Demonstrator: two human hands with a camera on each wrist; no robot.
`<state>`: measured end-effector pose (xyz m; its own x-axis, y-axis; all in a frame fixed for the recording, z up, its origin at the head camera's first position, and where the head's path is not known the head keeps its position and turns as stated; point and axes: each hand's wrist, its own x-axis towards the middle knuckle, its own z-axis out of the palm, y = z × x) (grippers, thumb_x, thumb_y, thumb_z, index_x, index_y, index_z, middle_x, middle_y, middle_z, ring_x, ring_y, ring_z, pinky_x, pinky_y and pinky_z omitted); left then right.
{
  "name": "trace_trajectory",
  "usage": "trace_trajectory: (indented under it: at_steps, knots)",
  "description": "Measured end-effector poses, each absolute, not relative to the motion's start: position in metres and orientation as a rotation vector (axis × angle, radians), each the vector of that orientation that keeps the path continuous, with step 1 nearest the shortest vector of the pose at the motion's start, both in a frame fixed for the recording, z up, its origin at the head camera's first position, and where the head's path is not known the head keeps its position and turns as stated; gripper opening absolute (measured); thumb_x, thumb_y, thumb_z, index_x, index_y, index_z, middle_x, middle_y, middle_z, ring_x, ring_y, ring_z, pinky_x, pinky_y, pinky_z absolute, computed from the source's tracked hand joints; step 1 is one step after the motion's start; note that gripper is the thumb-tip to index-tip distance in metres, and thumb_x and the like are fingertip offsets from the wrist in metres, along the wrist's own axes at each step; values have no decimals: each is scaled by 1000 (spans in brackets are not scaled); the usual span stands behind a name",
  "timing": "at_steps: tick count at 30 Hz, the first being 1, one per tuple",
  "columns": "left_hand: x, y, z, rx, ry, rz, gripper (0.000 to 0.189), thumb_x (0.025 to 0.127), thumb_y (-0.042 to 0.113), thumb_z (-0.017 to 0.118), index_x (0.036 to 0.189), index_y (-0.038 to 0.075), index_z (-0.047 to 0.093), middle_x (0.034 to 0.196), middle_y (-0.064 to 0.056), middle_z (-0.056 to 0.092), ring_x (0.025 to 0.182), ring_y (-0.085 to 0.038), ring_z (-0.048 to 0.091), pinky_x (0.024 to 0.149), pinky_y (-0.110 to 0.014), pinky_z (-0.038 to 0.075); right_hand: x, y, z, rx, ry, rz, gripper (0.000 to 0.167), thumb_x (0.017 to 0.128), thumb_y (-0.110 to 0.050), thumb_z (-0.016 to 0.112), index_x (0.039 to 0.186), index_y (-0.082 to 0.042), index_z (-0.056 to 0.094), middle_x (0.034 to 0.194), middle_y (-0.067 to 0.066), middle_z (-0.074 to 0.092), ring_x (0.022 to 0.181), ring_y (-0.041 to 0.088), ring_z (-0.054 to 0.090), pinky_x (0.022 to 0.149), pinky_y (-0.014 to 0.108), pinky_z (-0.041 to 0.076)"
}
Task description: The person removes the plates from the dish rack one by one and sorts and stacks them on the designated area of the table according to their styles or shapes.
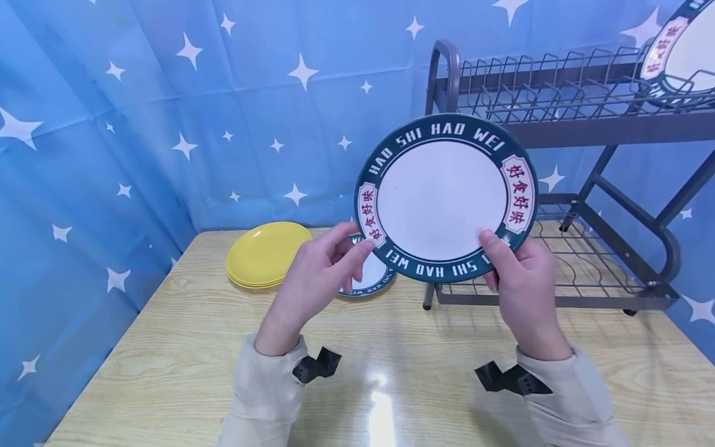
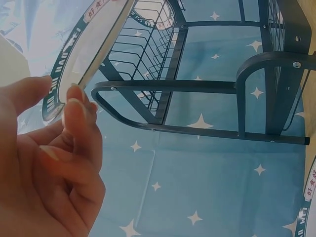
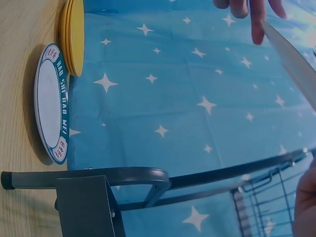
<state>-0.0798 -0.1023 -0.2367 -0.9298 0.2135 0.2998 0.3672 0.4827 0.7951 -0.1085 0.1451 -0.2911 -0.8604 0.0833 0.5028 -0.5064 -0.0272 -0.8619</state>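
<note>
A round plate (image 1: 441,198) with a white middle and a dark green lettered rim is held up above the table, its face toward me. My right hand (image 1: 525,285) grips its lower right rim, thumb on the front and fingers behind. At the lower left rim, my left hand (image 1: 321,273) pinches the edge between thumb and fingers; the left wrist view shows the rim between them. Behind the left hand, a matching plate (image 1: 371,276) lies on the table, partly hidden. It also appears in the right wrist view as a green-rimmed plate (image 3: 49,106).
Yellow plates (image 1: 268,254) lie stacked at the table's back left. A dark two-tier dish rack (image 1: 592,131) stands at the right, with another green-rimmed plate (image 1: 692,68) upright in its top tier. A blue star-patterned curtain (image 1: 251,124) hangs behind the wooden table (image 1: 184,354).
</note>
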Motion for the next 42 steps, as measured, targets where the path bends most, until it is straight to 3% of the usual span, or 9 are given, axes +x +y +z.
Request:
trace_trajectory:
  at_steps: [10, 22, 33, 42]
  knots:
    - [-98, -111, -261, -518, -2514, -1484, 32, 88, 50, 44, 110, 27, 51, 58, -2, 53, 44, -23, 48, 45, -33, 42, -108, 144, -290, 455, -2018, 1812, 30, 91, -19, 51, 118, -5, 54, 69, 7, 58, 41, 17, 38, 35, 30, 26]
    - [-79, -103, -239, -454, -2448, -1497, 15, 92, 24, 49, 96, 10, 54, 56, -9, 51, 42, -24, 44, 41, -29, 38, -110, 145, -292, 383, -2215, 1638, 32, 90, -29, 51, 119, -14, 55, 81, 1, 62, 46, 18, 44, 37, 29, 33]
    - [-79, -103, -239, -501, -2430, -1525, 15, 92, 19, 49, 96, 7, 57, 54, -9, 52, 42, -25, 44, 39, -27, 35, -112, 146, -294, 426, -2211, 1624, 31, 93, -28, 47, 114, -7, 56, 68, 4, 57, 45, 17, 43, 36, 29, 33]
    - [-80, -106, -241, -471, -2467, -1520, 16, 92, 19, 50, 102, 9, 58, 59, -7, 55, 44, -19, 45, 40, -26, 38, -114, 146, -295, 424, -2231, 1673, 31, 93, -31, 46, 112, -8, 55, 68, 5, 57, 45, 18, 42, 37, 30, 34]
